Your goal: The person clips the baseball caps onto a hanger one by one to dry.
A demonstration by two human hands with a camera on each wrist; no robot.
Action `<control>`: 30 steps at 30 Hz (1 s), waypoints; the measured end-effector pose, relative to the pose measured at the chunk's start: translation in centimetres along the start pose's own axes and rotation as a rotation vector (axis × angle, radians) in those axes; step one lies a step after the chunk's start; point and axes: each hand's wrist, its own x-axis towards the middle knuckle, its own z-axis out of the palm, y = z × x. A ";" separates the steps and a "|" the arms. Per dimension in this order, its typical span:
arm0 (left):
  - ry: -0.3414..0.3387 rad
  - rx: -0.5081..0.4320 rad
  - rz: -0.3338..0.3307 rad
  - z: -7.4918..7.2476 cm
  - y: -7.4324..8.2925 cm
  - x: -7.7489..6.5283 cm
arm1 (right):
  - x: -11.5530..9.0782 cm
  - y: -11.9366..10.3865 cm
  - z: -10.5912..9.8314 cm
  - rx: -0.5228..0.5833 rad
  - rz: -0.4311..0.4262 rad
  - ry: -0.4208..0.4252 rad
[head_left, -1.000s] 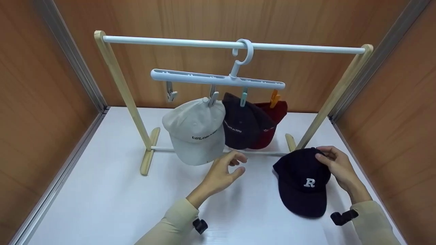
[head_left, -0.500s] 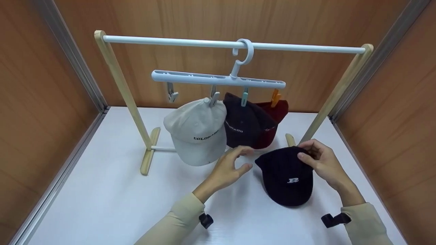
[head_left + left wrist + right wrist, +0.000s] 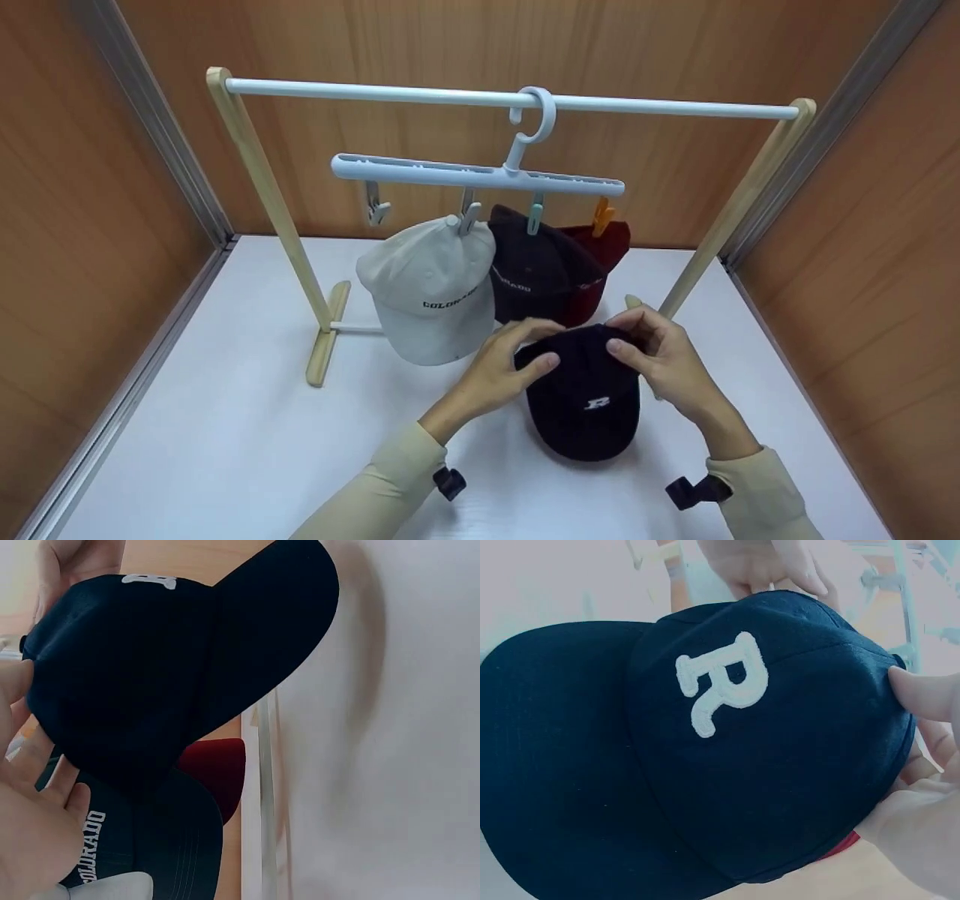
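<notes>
My right hand (image 3: 667, 360) pinches the crown of a dark navy baseball cap (image 3: 581, 397) between thumb and fingers. The cap is tilted brim-down, and a white letter R (image 3: 724, 682) marks its front. At the cap's left side, my left hand (image 3: 502, 367) has its thumb in front of the crown and its fingers behind. A gap shows between that thumb and the forefinger; some left fingertips are hidden. Behind the hands, a white cap (image 3: 427, 292), a dark cap (image 3: 529, 277) and a red cap (image 3: 619, 244) hang from a pale blue clip hanger (image 3: 450, 172).
The hanger hooks over a white rail (image 3: 337, 90) on a rack with wooden legs (image 3: 274, 202). A grey clip (image 3: 376, 204) at its left end holds nothing. The rack stands on a white table (image 3: 202, 420) between wood-panelled walls.
The navy cap and my right hand have moved left, toward my left hand. My left hand has shifted slightly up and right, and its thumb now overlaps the cap's crown.
</notes>
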 end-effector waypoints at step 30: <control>0.166 -0.097 0.045 -4.8 1.1 -2.6 | 2.0 -2.2 5.9 0.053 -0.097 -0.034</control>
